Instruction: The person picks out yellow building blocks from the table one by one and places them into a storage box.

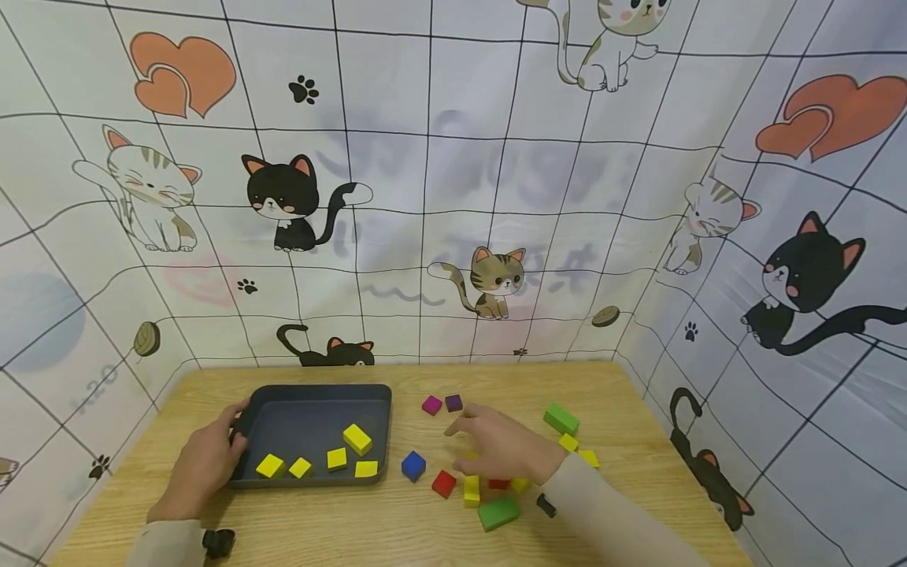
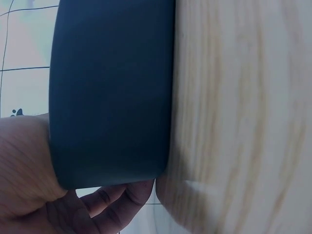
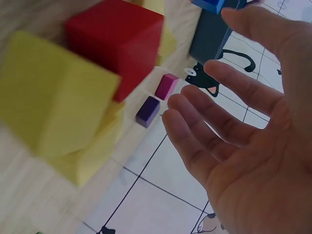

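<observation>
My left hand (image 1: 201,461) grips the left rim of a dark grey tray (image 1: 305,417), its thumb over the edge. In the left wrist view the fingers (image 2: 114,207) curl around the tray's corner. Several yellow blocks (image 1: 357,439) lie inside along the near side. My right hand (image 1: 506,442) hovers over loose blocks right of the tray, fingers spread and holding nothing. Close by are a blue block (image 1: 414,465), a red block (image 1: 444,483), a yellow block (image 1: 471,491) and a green block (image 1: 499,514). Other blocks are partly hidden beneath this hand.
Behind the right hand sit a magenta block (image 1: 432,405) and a purple block (image 1: 453,403). Another green block (image 1: 561,419) lies to its right, with yellow blocks (image 1: 569,442) beside it. A cat-printed sheet (image 1: 425,181) hangs around the wooden table (image 1: 298,528).
</observation>
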`<state>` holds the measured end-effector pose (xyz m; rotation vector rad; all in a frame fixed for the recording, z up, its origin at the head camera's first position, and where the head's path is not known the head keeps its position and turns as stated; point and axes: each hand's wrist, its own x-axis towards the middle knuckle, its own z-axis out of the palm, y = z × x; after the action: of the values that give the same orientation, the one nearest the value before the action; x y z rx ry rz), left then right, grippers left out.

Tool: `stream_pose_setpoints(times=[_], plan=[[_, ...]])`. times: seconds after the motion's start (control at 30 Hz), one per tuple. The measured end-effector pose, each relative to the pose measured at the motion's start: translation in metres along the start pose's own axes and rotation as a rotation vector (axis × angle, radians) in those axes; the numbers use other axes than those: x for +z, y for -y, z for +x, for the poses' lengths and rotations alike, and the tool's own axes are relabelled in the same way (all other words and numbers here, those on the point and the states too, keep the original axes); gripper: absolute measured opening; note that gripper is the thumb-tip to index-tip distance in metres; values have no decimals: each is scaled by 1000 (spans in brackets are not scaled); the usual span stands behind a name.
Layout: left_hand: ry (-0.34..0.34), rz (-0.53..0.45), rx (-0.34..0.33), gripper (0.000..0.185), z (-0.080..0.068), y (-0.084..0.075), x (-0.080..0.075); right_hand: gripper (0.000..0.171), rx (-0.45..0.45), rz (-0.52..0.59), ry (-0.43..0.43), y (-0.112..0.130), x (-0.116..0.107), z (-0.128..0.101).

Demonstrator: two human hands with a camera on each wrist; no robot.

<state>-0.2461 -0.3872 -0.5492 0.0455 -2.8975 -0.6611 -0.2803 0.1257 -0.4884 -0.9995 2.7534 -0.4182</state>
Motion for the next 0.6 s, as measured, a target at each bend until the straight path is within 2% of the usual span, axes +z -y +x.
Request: stream_pose_setpoints(times=[0.3,0.6], plan=[[0,1,-3,65,0,0,0,65,-8,37,54,-8,4,-28],[10,-4,-7,65,0,0,1,76,21,37,94,-15,14,-35]])
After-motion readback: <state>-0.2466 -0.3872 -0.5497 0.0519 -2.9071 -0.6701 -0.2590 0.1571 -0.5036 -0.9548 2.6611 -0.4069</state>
